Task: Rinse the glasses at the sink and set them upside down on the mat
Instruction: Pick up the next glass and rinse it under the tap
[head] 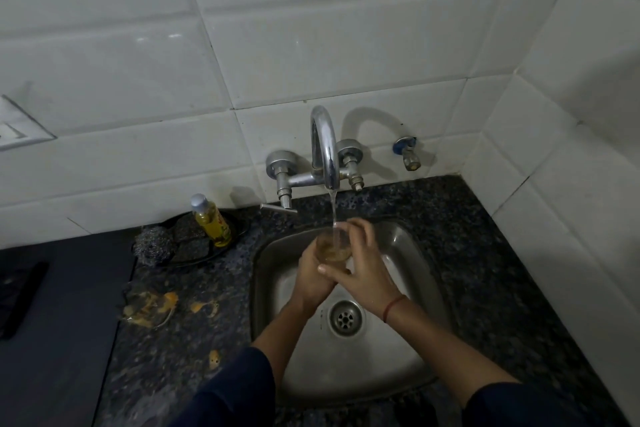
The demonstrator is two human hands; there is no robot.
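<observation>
A clear glass (331,246) with yellowish liquid in it is held upright over the steel sink (412,253), right under the stream from the chrome tap (325,146). My left hand (311,279) wraps the glass from below and the left. My right hand (363,263) curls round its right side, fingers over the rim and thumb across the front. Water runs into the glass. On the counter to the left lie other clear glasses (149,305) with orange residue, hard to make out. A dark mat (69,322) covers the far left.
A yellow dish-soap bottle (211,218) stands on a dark tray with scrubbers (166,243) left of the sink. A black phone-like object (20,298) lies on the mat. The speckled granite counter (485,253) runs right to the tiled wall corner. Orange scraps (204,307) dot the counter.
</observation>
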